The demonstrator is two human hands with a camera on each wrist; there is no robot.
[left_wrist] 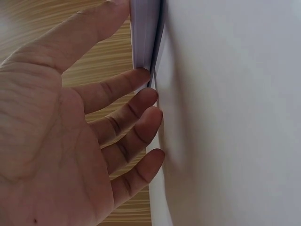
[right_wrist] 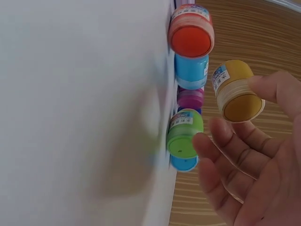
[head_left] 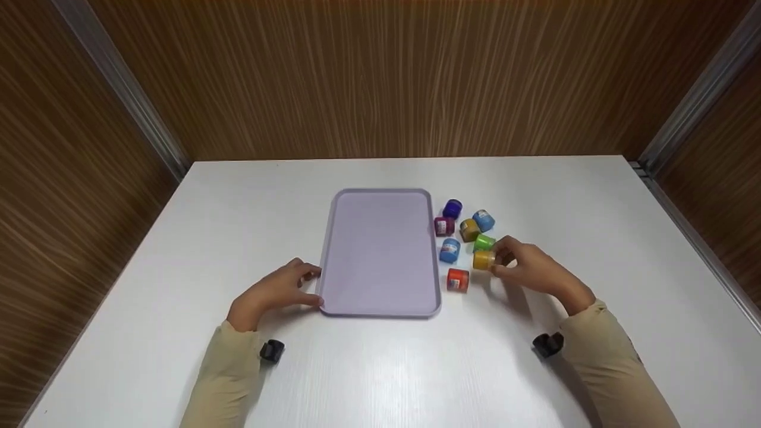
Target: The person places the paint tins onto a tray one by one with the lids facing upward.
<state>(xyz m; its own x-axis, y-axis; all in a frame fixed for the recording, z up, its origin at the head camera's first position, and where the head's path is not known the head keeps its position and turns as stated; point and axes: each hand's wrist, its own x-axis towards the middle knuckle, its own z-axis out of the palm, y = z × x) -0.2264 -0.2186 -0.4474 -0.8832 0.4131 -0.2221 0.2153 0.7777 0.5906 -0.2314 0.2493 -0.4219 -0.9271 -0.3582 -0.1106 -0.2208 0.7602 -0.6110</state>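
A pale purple tray [head_left: 380,252] lies on the white table. The left hand [head_left: 276,290] touches its left edge near the front corner with thumb and index fingertip, the other fingers loosely extended. Between thumb and fingers, the right hand [head_left: 532,268] pinches a yellow paint jar [right_wrist: 235,89], tilted and held above the table. Close by are a green jar [head_left: 484,242] and a red-orange jar [head_left: 458,280]. A blue jar [head_left: 450,250] and a magenta jar [head_left: 444,226] sit along the tray's right side.
Farther back are a dark purple jar [head_left: 452,208], an ochre jar [head_left: 469,230] and a light blue jar [head_left: 483,220]. Wood-grain panels [head_left: 404,77] enclose the table's back and sides. Black wrist cameras [head_left: 271,351] show beside both sleeves.
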